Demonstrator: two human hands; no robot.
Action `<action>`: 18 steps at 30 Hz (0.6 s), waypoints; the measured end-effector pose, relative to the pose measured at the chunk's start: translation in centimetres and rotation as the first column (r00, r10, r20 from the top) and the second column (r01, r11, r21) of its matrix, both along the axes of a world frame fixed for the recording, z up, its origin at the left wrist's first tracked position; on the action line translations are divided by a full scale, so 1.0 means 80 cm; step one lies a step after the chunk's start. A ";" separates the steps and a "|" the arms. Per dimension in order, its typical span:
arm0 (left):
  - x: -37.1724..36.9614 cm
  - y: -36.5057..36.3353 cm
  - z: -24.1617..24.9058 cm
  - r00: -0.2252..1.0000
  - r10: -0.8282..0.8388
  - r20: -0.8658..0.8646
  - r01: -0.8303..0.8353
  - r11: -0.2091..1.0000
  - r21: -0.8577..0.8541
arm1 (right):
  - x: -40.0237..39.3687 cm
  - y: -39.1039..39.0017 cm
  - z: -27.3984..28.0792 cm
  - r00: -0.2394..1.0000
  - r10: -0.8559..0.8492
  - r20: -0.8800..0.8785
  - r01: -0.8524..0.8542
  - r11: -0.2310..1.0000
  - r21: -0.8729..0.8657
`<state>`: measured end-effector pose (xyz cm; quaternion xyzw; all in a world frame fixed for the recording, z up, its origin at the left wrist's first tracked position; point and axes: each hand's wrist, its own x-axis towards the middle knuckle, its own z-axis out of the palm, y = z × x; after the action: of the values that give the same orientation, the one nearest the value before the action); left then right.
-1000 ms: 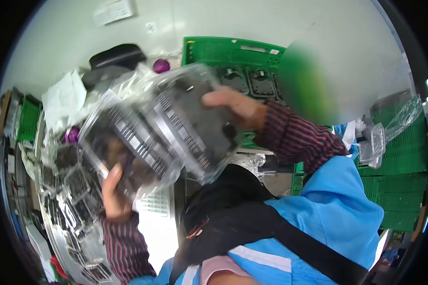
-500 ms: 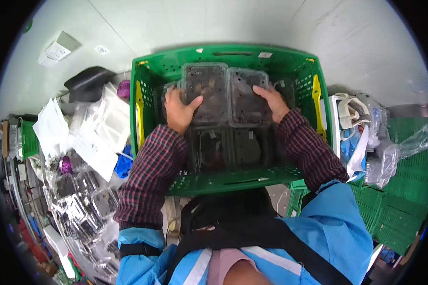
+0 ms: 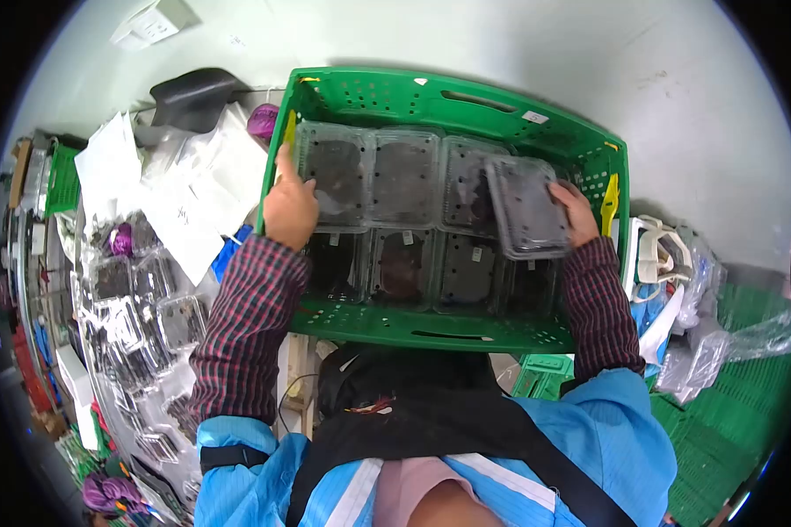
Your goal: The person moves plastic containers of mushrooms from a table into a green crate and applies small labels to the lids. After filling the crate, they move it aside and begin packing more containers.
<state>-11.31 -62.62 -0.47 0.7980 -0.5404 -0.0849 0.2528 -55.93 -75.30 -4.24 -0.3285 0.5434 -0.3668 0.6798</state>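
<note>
Inside the green plastic crate, clear clamshell boxes sit in two tight rows. Left hand presses fingers-together on the far-left clamshell, apparently squaring it against the crate wall. Right hand grips a tilted clamshell resting over the right-hand boxes, not yet seated. Beside the crate lie white papers and loose empty clamshells, under a pale wall

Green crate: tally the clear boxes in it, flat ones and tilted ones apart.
Flat clear boxes in the crate: 7, three in the back row and four in the front row.
Tilted box under the right hand: 1.
Total: 8.
</note>
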 end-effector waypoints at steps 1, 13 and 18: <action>-0.004 -0.001 0.002 0.999 0.021 0.033 -0.025 0.990 0.136 | -0.015 0.004 0.011 0.996 0.006 -0.087 -0.007 1.000 -0.009; -0.053 0.017 -0.055 0.828 -0.474 0.298 0.431 0.880 0.202 | 0.037 0.073 0.043 0.419 -0.060 -0.906 -0.815 0.415 -0.404; -0.065 -0.005 -0.078 0.909 -0.324 0.260 0.323 0.945 0.048 | 0.051 0.068 0.026 0.031 -0.321 -0.947 -0.914 0.374 -0.157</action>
<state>-16.53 -63.04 -6.68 0.7020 -0.6938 -0.0192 0.1593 -51.84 -69.82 -2.15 -0.8892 0.4518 -0.0582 -0.0423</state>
